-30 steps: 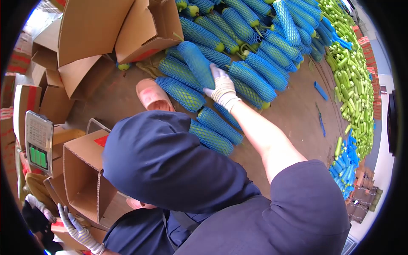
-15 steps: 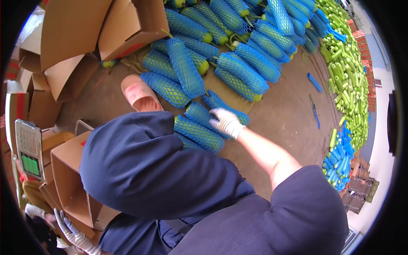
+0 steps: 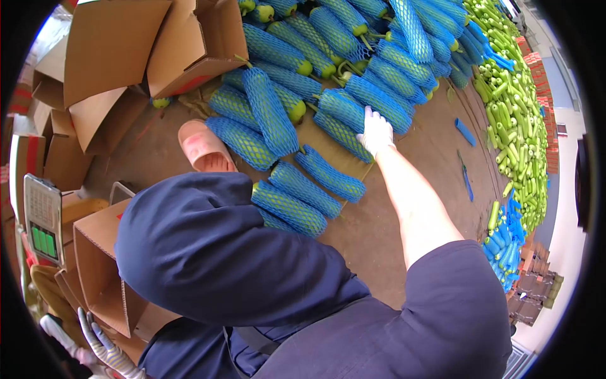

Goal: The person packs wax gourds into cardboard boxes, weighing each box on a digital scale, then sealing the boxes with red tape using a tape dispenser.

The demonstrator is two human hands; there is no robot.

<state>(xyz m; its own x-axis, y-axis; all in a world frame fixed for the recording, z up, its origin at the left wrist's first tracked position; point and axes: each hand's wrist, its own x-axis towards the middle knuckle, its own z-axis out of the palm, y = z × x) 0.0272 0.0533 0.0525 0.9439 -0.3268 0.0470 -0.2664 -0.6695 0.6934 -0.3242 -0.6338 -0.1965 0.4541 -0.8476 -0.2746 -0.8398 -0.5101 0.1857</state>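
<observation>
My right hand (image 3: 377,132), in a pale glove, is closed round the lower end of a blue-netted gourd (image 3: 343,108). Another netted gourd (image 3: 344,136) lies just beneath it. Nearer my knee are several more gourds in blue net, among them a curved one (image 3: 331,175). At the bottom left, my left hand (image 3: 107,346) wears a striped glove; its fingers are stretched apart beside an open cardboard box (image 3: 104,271), with nothing held.
Cardboard boxes (image 3: 113,50) stand at upper left, above a scale with a green display (image 3: 43,218). Another person's gloved hand (image 3: 57,331) shows at lower left. Bare green gourds (image 3: 514,120) are heaped at the right. A blue net sleeve (image 3: 465,132) lies on the brown floor (image 3: 435,170).
My right hand has moved up and to the right, from the gourds near my knee to one in the larger group. My left hand has barely moved.
</observation>
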